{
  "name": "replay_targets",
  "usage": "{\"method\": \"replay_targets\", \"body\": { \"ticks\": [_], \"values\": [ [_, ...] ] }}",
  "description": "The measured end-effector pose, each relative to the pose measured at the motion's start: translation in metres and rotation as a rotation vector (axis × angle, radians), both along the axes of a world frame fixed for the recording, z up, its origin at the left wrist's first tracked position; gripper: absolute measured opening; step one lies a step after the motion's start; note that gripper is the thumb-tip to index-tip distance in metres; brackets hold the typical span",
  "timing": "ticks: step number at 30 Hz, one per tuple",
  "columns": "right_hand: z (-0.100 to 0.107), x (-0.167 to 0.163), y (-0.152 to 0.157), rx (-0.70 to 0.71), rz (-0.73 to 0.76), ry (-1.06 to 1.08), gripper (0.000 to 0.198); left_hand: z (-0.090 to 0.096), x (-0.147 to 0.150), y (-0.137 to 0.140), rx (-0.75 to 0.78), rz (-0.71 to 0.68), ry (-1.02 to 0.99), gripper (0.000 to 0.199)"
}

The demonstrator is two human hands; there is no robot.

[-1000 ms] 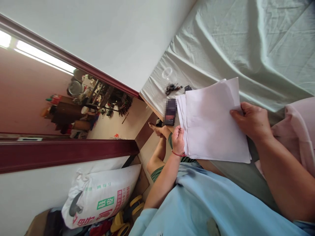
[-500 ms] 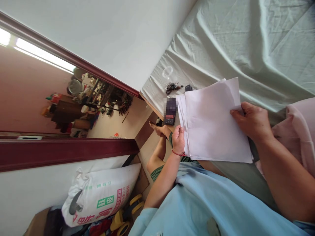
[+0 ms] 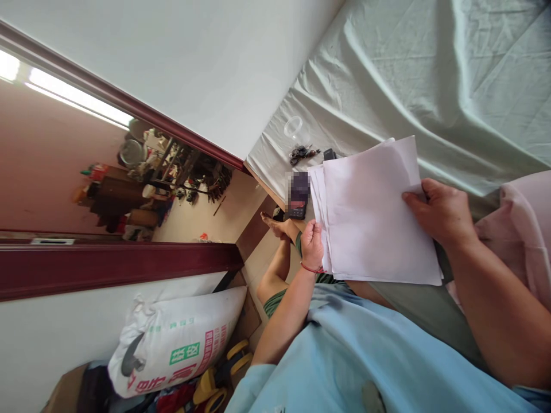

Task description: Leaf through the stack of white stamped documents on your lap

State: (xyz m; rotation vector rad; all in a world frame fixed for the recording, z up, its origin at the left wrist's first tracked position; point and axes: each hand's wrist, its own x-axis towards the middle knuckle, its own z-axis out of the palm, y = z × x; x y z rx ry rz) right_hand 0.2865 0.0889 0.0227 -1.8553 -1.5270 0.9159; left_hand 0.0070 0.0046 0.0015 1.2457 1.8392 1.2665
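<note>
Compared with a second ago, the paper [image 3: 374, 218] right of frame centre is turned slightly: its upper right corner sits a touch further left, its lower right one further right.

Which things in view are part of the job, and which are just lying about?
In the job:
stack of white paper sheets
left hand, gripping one edge
right hand, gripping the opposite edge

Lying about:
bunch of keys
clear plastic container
phone
pink cloth
printed white sack
</note>
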Motion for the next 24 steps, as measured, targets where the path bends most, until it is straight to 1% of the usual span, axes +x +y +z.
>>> {"method": "replay_targets", "body": {
  "ticks": [6, 11, 18, 24],
  "values": [
    [0.001, 0.000, 0.000, 0.002, 0.006, 0.012, 0.021, 0.001, 0.000, 0.000, 0.008, -0.006, 0.013, 0.052],
    [0.002, 0.000, 0.000, 0.002, 0.004, -0.004, 0.024, 0.002, 0.001, 0.001, 0.002, 0.011, 0.034, 0.053],
    [0.003, 0.000, -0.001, -0.013, 0.006, 0.010, 0.021, -0.004, -0.001, -0.001, 0.001, -0.008, -0.001, 0.048],
    [0.001, 0.000, -0.001, 0.023, 0.007, 0.035, 0.022, -0.008, -0.002, -0.001, -0.007, 0.041, 0.029, 0.047]
  ]
}}
